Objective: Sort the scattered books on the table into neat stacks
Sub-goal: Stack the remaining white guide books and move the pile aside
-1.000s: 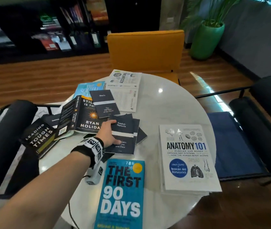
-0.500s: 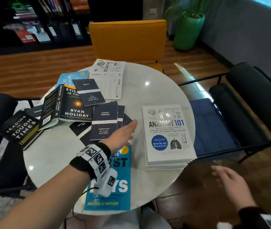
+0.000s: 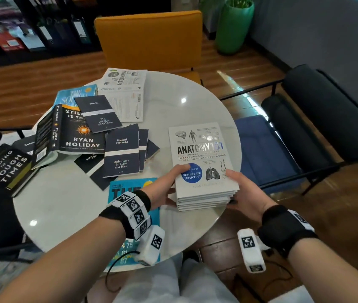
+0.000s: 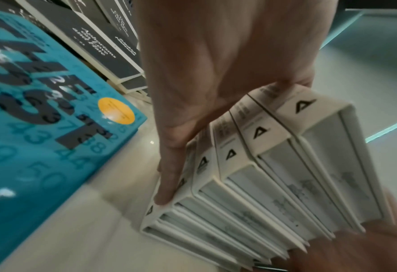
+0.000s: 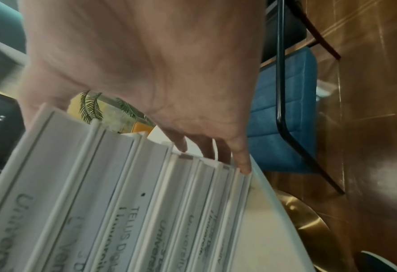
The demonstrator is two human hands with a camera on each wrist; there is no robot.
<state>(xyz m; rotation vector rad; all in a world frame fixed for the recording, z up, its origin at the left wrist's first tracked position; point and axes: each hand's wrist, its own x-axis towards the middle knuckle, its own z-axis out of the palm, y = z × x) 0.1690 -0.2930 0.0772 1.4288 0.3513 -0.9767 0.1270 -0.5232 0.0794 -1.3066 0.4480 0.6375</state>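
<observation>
Since half a second back, both hands moved onto the white Anatomy 101 stack at the round table's near right edge: left hand and right hand clamping opposite sides, thumbs on top. Left wrist: fingers down logo-marked spines, teal First 90 Days beside. Right wrist: fingertips hooked under stack, blue chair cushion beyond.

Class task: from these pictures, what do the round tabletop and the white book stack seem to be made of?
Round pale tabletop: apparently polished stone or a glossy laminate; it mirrors ceiling lights.
Stack of white Anatomy 101 books: paper pages in smooth card or board covers, page edges showing; both hands grip it.
</observation>
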